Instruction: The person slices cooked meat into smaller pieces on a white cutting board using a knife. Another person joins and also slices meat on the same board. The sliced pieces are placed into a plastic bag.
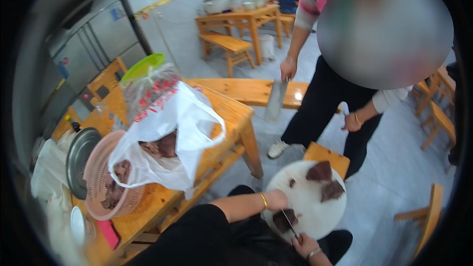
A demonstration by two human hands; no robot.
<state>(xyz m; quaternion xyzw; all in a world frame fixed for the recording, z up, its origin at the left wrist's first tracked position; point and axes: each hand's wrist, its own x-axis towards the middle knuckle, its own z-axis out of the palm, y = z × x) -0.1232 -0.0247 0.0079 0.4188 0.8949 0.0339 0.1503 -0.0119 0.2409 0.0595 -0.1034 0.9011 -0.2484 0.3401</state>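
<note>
My right hand [306, 245] grips the dark handle of a knife [289, 223]. The knife's narrow blade lies across a dark piece of meat [284, 221] near my edge of a round white cutting board [275, 177]. By the blade's far end is my left hand [276, 199], its fingers curled; whether they hold anything is hidden. On the board's far side rest two more dark pieces of meat, one [319, 171] behind the other [332, 191]. A small scrap [292, 183] lies apart from them.
On the wooden table [232, 109] to my left are a white plastic bag [192, 118] with meat inside and a pink basket [94, 177] of meat pieces. Opposite me stands a person [310, 107] holding a cleaver [276, 99]. A wooden bench [236, 90] stands beyond the table.
</note>
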